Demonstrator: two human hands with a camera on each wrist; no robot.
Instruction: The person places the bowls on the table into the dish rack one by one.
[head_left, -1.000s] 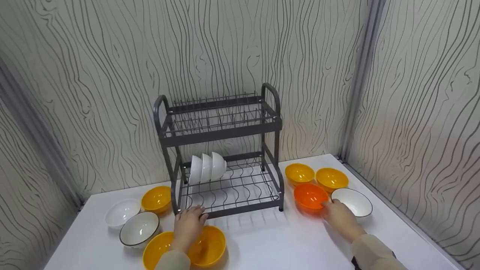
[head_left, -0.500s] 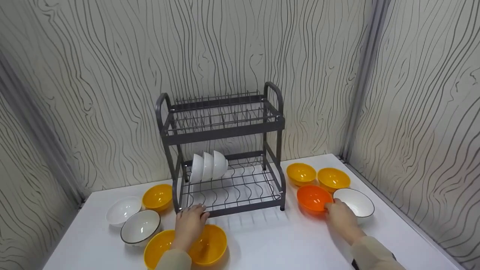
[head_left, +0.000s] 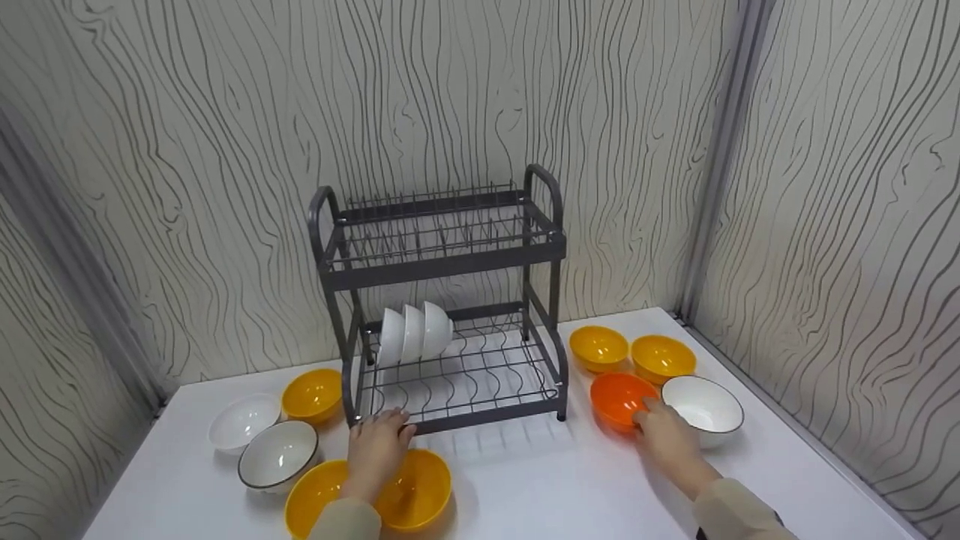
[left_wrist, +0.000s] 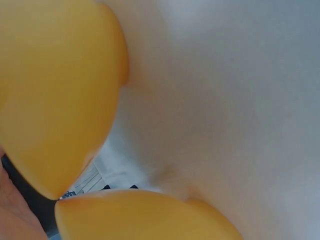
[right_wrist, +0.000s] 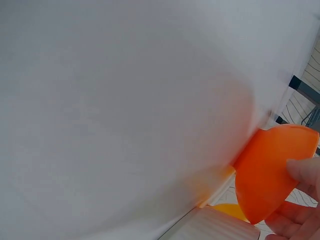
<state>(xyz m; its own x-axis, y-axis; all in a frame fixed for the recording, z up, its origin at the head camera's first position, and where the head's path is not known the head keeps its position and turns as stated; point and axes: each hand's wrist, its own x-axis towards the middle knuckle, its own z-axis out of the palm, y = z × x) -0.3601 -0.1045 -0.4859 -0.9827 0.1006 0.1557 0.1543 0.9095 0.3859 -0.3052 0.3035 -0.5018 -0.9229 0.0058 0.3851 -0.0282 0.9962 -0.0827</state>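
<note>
My right hand (head_left: pixel 667 435) pinches the near right rim of an orange bowl (head_left: pixel 619 397). In the right wrist view the thumb presses the outside of this bowl (right_wrist: pixel 270 170), with fingers behind the rim. A white bowl with a dark rim (head_left: pixel 705 409) stands just right of that hand. My left hand (head_left: pixel 379 450) rests with loosely extended fingers at the front left rail of the dark two-tier dish rack (head_left: pixel 450 270). Beneath its wrist are two yellow bowls (head_left: pixel 416 491), whose outsides fill the left of the left wrist view.
On the rack's lower tier several white bowls (head_left: pixel 435 330) stand on edge at the left. Behind the orange bowl are two yellow bowls (head_left: pixel 598 349). Left of the rack are a yellow bowl (head_left: pixel 311 395), a white bowl (head_left: pixel 244 424) and a dark-rimmed bowl (head_left: pixel 279 455). Patterned walls enclose the white table (head_left: pixel 547 487).
My right hand has shifted slightly left, and the orange bowl has come a little toward me. My left hand stays in place at the rack.
</note>
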